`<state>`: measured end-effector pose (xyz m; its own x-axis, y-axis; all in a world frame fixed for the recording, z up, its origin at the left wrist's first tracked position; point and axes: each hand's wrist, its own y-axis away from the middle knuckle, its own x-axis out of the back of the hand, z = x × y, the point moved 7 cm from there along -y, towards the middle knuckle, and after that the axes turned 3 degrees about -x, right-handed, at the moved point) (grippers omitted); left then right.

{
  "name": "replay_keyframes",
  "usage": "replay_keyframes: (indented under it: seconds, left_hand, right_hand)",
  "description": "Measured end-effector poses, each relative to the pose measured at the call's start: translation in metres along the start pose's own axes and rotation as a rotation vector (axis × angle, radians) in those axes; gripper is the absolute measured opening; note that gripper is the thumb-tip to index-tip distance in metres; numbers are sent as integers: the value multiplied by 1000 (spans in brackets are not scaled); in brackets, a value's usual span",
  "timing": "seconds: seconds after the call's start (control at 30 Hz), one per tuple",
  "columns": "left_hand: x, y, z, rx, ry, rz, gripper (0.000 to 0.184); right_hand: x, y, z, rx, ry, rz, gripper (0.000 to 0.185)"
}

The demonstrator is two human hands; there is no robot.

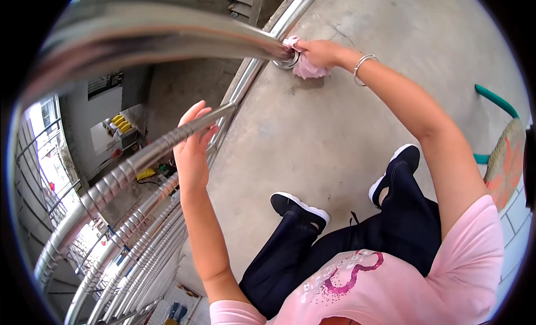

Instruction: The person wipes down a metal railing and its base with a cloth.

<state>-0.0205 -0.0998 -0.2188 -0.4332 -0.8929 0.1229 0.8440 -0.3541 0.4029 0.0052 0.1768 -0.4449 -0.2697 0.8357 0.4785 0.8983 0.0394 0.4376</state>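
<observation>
My right hand (321, 53) is closed on a pink cloth (310, 68), pressed against the foot of a thick, shiny metal post (184, 37) near its round base collar. Part of the cloth hangs below my fingers. On the other side, my left hand (193, 157) is at a thinner metal baluster (137, 161) with spiral bands. Its fingers are stretched out behind and beside the bar, not wrapped tightly round it; the bar hides part of the palm. Both uprights meet a metal bottom rail (243, 86) along the floor edge.
More banded balusters (125, 235) run down the left. Beyond the railing lies a lower level with yellow items (120, 123) and stairs (242, 5). A green-framed seat (497, 99) with a patterned cover stands at right. My dark shoes (298, 208) rest on the concrete floor (357, 118).
</observation>
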Motion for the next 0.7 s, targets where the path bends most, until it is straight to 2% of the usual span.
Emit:
replay_keyframes:
  seconds: [0.07, 0.13, 0.17, 0.3, 0.37, 0.4, 0.47, 0.53, 0.6, 0.63, 0.7]
  left_hand:
    - [-2, 9, 5, -19, -41, 41, 38]
    - [-3, 17, 8, -39, -92, 21, 38]
    - [-5, 20, 10, -83, -147, -19, 39]
    - [-6, 26, 14, -148, -194, -61, 44]
    - [-7, 29, 15, -175, -187, -97, 48]
    - [-5, 31, 15, -177, -180, -86, 48]
    - [-7, 33, 14, -186, -161, -107, 50]
    - [-8, 31, 11, -198, -131, -98, 50]
    - [-9, 28, 9, -179, -120, -66, 48]
    - [-11, 28, 10, -184, -119, -77, 48]
    - [-10, 24, 6, -148, -110, -29, 45]
  right_hand:
    - [-5, 16, -17, 41, 141, 82, 32]
    - [-11, 40, -24, -247, 3, -46, 33]
    - [-15, 45, -31, -283, 9, -55, 33]
    - [-45, 45, -29, -209, 114, -50, 33]
    - [-45, 77, -54, -283, -394, -153, 40]
    - [-42, 79, -58, -279, -383, -159, 40]
    - [-31, 84, -49, -413, -540, -85, 49]
    - [-18, 88, -55, -416, -623, -43, 55]
    - [6, 94, -96, -107, -905, 110, 57]
    - [11, 88, -112, 21, -894, 39, 63]
    - [6, 72, -112, 3, -865, 67, 65]
